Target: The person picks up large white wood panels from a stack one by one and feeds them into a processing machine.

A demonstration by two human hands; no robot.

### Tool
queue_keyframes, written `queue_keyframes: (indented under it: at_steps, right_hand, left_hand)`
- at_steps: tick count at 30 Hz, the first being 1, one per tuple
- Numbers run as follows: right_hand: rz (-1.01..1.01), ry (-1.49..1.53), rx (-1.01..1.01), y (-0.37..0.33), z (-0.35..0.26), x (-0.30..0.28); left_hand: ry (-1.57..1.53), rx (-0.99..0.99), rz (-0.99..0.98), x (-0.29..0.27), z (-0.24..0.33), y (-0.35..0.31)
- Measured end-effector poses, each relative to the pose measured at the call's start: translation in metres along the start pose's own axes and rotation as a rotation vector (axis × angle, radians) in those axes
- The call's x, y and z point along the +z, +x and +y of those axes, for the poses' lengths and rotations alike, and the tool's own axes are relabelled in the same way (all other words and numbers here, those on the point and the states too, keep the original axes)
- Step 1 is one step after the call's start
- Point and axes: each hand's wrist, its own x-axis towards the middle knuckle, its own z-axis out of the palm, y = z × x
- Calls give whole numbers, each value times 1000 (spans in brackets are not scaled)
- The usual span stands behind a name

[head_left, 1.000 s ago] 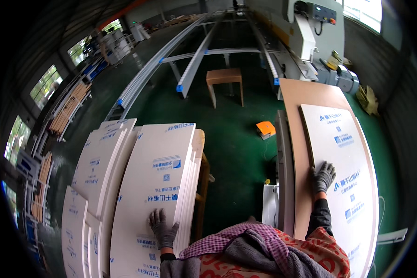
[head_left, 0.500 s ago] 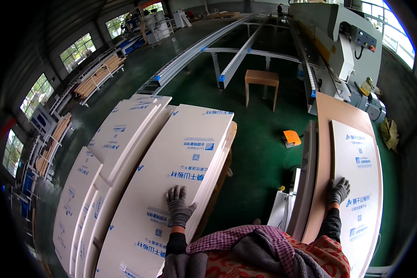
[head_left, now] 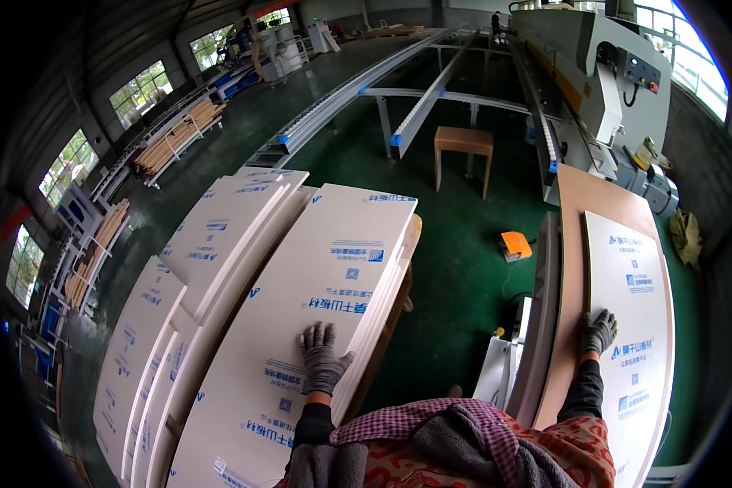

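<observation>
Wearing a grey striped glove, my left hand (head_left: 325, 358) lies flat with fingers spread on the top white board (head_left: 317, 268) of a stack to my left. That board carries blue print. On my right, another white printed board (head_left: 630, 309) rests on a brown sheet (head_left: 598, 187). My right hand (head_left: 599, 332), gloved alike, lies with its fingers stretched out on that board near its left edge. Neither hand holds anything. Further left, more white boards (head_left: 220, 220) lie in uneven stacks.
A brown stool (head_left: 464, 142) and an orange foot pedal (head_left: 516, 246) stand on the green floor ahead. Behind them run long roller rails (head_left: 419, 114). A large machine (head_left: 634, 81) with a control panel stands at the right. A person (head_left: 496, 26) is far back.
The whole view has shifted slightly, so most things sit a little further right. Both hands stay on their boards.
</observation>
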Motion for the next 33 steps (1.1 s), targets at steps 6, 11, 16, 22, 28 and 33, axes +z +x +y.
queue_keyframes:
  at_steps: [6,11,16,22,28,33]
  right_hand:
    - [-7,6,15,-1,1,-2]
    - [-7,12,8,3,4,6]
    - [5,16,8,-2,-1,-4]
    - [0,36,-4,1,4,3]
    - [-12,34,1,1,3,1]
    - [-17,30,8,2,4,2]
  left_hand:
    - [13,-14,-35,0,1,1]
    - [-2,-34,-85,-7,4,2]
    - [20,-34,-66,-1,2,1]
    - [38,-22,-51,-3,2,0]
    - [28,-15,-16,-1,3,0]
    - [27,-17,-24,0,2,0]
